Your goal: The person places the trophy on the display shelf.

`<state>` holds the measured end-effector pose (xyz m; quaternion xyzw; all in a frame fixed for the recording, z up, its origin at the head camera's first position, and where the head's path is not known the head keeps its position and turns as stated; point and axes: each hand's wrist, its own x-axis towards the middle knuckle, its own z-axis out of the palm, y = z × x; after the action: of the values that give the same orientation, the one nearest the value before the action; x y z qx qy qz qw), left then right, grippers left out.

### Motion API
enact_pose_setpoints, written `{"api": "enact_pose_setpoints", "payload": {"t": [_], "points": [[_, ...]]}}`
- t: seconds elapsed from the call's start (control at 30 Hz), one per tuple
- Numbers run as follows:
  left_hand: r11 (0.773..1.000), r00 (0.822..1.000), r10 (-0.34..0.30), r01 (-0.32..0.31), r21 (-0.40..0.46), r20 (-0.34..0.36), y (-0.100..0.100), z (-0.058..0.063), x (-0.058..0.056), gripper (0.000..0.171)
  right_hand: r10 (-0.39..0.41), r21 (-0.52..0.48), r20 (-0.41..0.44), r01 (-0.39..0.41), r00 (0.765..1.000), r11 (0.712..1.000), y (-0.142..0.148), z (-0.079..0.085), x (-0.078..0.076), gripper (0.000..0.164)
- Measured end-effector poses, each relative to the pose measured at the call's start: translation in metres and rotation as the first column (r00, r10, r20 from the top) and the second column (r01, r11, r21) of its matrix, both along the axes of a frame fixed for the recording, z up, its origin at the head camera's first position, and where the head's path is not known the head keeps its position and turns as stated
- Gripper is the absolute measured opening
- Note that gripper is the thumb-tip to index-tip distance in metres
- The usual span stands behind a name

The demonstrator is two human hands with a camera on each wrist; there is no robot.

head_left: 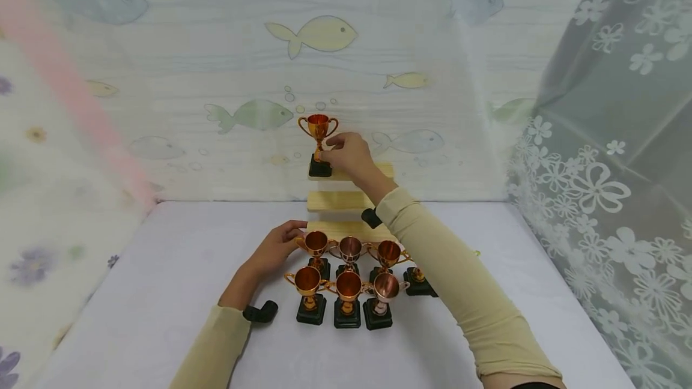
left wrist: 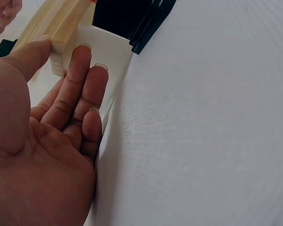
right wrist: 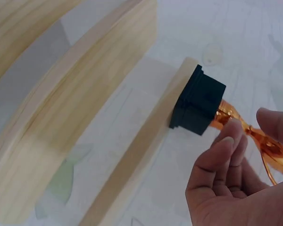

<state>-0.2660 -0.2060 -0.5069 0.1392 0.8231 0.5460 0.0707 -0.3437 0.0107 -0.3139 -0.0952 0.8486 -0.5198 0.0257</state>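
Note:
A gold trophy cup (head_left: pixel 319 127) with a black square base (right wrist: pixel 198 101) stands upright at the left end of the top board (right wrist: pixel 141 146) of a stepped wooden stand. My right hand (head_left: pixel 351 156) has its thumb and fingers around the cup's stem. Low on the left, my left hand (head_left: pixel 277 248) holds the end of the stand's bottom board (head_left: pixel 346 231). In the left wrist view its thumb (left wrist: pixel 35 54) lies against the wood, with the other fingers extended beside and below. Two rows of trophy cups (head_left: pixel 348 287) stand on the table before the stand.
Another trophy base (head_left: pixel 417 284) shows at the right, partly hidden by my right sleeve (head_left: pixel 449 281). The middle board (head_left: pixel 337 201) lies between the top and bottom ones. A fish-print curtain (head_left: pixel 227 71) hangs behind the white table (head_left: pixel 200 227), with a lace curtain (head_left: pixel 611 197) at the right.

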Motion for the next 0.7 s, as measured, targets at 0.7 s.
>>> {"api": "enact_pose_setpoints", "payload": {"t": [0.7], "points": [[1.000, 1.000, 0.003, -0.002, -0.019, 0.013, 0.000, 0.002, -0.002, 0.043, 0.316, 0.353, -0.059, -0.276, 0.947, 0.894, 0.116, 0.013, 0.058, 0.034]]}}
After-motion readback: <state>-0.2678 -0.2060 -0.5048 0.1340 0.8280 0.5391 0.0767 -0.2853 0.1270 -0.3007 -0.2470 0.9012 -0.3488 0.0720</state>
